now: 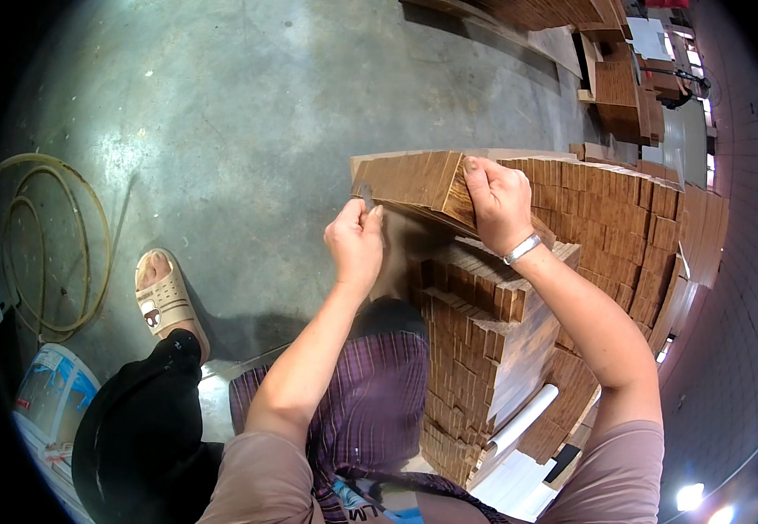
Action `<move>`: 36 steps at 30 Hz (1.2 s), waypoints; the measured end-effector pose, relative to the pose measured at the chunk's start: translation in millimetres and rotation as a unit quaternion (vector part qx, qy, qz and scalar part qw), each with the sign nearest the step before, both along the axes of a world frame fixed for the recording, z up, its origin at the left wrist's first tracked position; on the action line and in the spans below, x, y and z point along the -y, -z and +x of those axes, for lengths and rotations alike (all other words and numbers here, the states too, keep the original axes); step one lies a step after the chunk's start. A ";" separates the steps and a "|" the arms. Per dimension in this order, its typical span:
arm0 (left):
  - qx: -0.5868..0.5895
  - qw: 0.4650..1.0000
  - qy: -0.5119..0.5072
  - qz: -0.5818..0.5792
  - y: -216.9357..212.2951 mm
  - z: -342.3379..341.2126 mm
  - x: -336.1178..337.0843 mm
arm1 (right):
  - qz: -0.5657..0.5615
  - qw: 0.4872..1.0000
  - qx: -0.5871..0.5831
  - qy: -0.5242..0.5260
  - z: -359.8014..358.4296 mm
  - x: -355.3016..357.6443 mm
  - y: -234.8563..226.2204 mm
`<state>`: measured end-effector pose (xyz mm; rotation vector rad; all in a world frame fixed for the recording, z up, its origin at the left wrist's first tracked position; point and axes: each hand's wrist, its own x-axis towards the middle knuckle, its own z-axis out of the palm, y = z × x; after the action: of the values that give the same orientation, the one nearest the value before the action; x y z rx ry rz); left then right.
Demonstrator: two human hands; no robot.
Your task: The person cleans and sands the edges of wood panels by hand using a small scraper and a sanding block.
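A brown wood-grain block (409, 179) is held up near the middle of the frame, tilted, with its long face turned toward the camera. Its right end is clasped by the right hand (501, 203), with the thumb laid along the edge and the fingers bent around the far side. The left hand (355, 244) is placed at the block's left end, its fingers curled and the thumb pressed to them; whether anything small is pinched there cannot be told. A silver bracelet (521, 249) is worn on the right wrist. Just below and to the right of the block, a pile of brown strips (457, 349) is stacked, and a larger brown stack (606, 210) is seen behind the right hand. A white roll (523, 419) is laid near the pile at the lower right. A purple striped cloth (379, 375) is draped over the lap. On the grey floor (248, 105), a beige sandal (166, 297) is worn at left of centre, and a coiled hose (99, 253) is seen at the far left, above a bucket (57, 384) at the lower left.
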<state>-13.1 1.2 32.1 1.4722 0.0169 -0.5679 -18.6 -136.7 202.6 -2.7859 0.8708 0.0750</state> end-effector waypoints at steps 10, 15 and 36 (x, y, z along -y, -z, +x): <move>0.143 0.987 -0.023 -0.069 -69.0 -1.7 -12.0 | -0.002 1.000 0.026 -0.018 3.7 2.2 -1.3; 0.128 0.987 -0.001 -0.096 -94.3 -1.3 -24.0 | 0.002 1.000 0.022 -0.010 -1.2 -2.6 0.2; -0.028 0.984 0.010 -0.173 -62.3 7.7 -18.5 | 0.002 1.000 0.011 0.002 5.0 -4.9 -2.1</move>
<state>-5.5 19.6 94.4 1.1186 -0.0500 -0.5962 -13.6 -131.8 204.7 -2.7753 0.8692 0.0451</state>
